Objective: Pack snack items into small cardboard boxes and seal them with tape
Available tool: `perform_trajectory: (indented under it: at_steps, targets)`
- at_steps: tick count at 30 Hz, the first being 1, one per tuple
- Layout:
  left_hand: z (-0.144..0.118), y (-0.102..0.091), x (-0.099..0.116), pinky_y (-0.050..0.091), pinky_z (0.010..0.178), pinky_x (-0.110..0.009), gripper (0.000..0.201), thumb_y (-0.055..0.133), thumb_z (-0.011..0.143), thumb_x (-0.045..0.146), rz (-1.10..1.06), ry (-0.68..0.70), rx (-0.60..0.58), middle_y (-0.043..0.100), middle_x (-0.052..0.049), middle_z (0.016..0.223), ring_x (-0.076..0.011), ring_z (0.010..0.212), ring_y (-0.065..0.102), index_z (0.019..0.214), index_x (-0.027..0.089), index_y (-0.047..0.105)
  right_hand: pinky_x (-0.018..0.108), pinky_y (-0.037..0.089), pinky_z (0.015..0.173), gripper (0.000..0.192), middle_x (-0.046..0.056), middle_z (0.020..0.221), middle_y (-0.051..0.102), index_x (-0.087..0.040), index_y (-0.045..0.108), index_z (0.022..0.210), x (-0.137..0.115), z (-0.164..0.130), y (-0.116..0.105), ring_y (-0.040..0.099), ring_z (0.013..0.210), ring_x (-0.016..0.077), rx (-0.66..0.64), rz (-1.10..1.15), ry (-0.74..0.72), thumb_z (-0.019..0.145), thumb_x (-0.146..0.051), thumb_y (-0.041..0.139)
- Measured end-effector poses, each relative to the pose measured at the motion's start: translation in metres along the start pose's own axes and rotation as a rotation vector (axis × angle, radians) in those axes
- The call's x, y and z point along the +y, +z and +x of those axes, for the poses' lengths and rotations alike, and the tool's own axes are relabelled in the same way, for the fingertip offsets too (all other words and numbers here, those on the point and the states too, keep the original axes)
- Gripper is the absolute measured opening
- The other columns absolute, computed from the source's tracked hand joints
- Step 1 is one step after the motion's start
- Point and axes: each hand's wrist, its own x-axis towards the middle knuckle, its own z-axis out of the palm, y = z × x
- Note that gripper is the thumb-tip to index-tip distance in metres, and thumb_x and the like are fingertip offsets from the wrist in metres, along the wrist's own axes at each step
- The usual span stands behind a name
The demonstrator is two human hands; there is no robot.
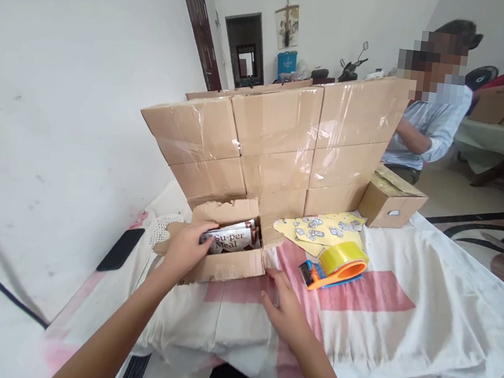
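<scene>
An open cardboard box with torn flaps lies on the cloth in front of me. Inside it are white and brown packets printed "Su-per Meal", at least two side by side. My left hand reaches over the box's left end, thumb and fingers around the near end of the packets. At the box's front right corner is my right hand, fingers apart and holding nothing, fingertips at or close to the cardboard. To its right rests an orange tape dispenser with a roll of yellowish tape.
Behind the box stands a wall of taped cartons. Yellow printed sheets and a closed carton sit at the right. A black phone lies by the left wall. A person is beyond the cartons, another farther right.
</scene>
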Motion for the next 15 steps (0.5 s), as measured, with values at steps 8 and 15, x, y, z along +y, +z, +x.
perform_trajectory:
  at_steps: [8,15]
  targets:
    - [-0.078,-0.009,-0.092,0.050,0.101,-0.049,0.049,0.057,0.078,0.026,-0.418,-0.288,1.133,0.064,-0.011,0.130,-0.0278,0.114,0.064,0.126,0.019,0.058,0.050,0.040,0.117,0.055,0.011,0.148,0.053,-0.025,0.047,0.145,0.003,0.010,0.001,0.050,0.138,0.0285,0.082,0.192,0.018,0.091,-0.033,0.057]
    - [-0.082,0.040,-0.091,0.055,0.100,-0.043,0.087,0.083,0.064,0.037,-0.684,-0.194,0.239,0.053,-0.017,0.150,-0.0361,0.134,0.054,0.143,0.023,0.049,0.046,0.030,0.123,0.041,0.006,0.150,0.055,-0.026,0.076,0.111,-0.044,0.093,-0.025,0.043,0.146,0.0272,0.140,0.474,-0.039,0.094,-0.054,0.052]
